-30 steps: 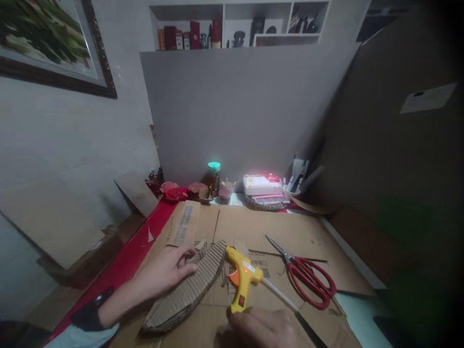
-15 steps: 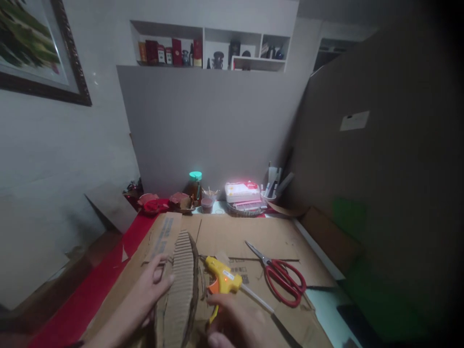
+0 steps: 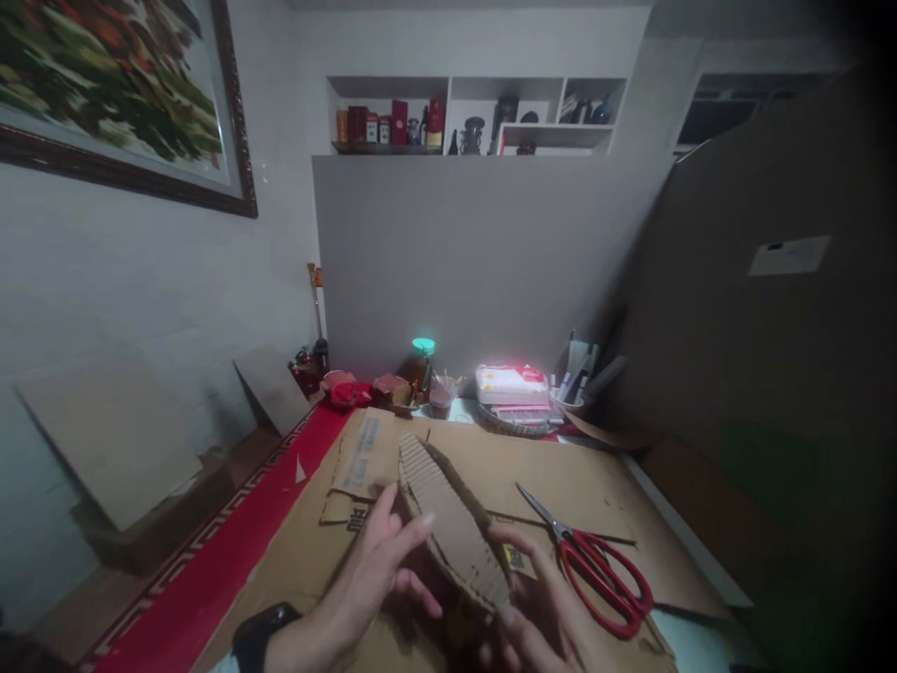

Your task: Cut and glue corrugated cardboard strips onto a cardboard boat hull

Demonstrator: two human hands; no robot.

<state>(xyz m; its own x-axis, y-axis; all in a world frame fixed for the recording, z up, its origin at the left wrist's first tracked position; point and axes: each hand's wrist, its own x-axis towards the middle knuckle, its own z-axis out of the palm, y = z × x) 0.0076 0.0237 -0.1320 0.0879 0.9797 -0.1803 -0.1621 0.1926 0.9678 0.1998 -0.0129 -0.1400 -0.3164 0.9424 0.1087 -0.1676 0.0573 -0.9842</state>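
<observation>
While both hands frame it, one corrugated cardboard piece (image 3: pixel 448 509), long and curved with a ribbed face, sits low and central, its far tip at 11 o'clock, its near end at 5. Clock positions below are read from its middle.

Left hand (image 3: pixel 375 565): one, at 8 o'clock. Forearm enters from the lower left, dark wristband (image 3: pixel 263 636) at the wrist. Thumb and index spread moderately; thumb tip on the piece's left margin, index extended beside that edge, lower fingers curled beneath. Grip: partly closed, holding the piece.

Right hand (image 3: pixel 543 603): one, at 5 o'clock, wrist cut off by the lower border. Fingers bent inward, index along the right edge, thumb at the near end. Grip: closed on the piece; lower fingers too dark to read.

Scissors (image 3: pixel 606 584), red-handled: one pair, at 4 o'clock, lying just beside the right hand, tips towards 11.

Cardboard sheet (image 3: pixel 539 458): brown, spread under the work.

Printed cardboard strip (image 3: pixel 368 453), blue lettering: at 10 o'clock.

Jar (image 3: pixel 422 369), green lid: just short of 12.

White-and-pink packet (image 3: pixel 511 385): at 1 o'clock.
</observation>
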